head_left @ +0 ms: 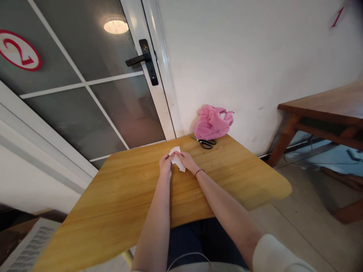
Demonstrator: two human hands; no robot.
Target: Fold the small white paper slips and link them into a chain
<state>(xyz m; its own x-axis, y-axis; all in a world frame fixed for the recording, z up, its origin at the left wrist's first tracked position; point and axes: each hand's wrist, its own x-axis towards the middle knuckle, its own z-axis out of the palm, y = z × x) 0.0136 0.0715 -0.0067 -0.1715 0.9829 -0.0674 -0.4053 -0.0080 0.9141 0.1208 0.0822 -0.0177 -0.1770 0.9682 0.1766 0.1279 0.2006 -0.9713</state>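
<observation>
A small piece of white paper, creased or folded along its length, is held up just over the wooden table. My left hand grips its left edge, fingers closed and thumb on top. From the other side my right hand pinches the same paper, its thumb close to the left thumb near the upper part. A red string bracelet circles my right wrist. The lower end of the paper sticks out between the hands. Fingers beneath the paper are hidden.
Black-handled scissors lie at the table's back edge, beside a bunched pink cloth against the wall. Behind the table is a glass-paneled door with a black handle. Another wooden table stands to the right.
</observation>
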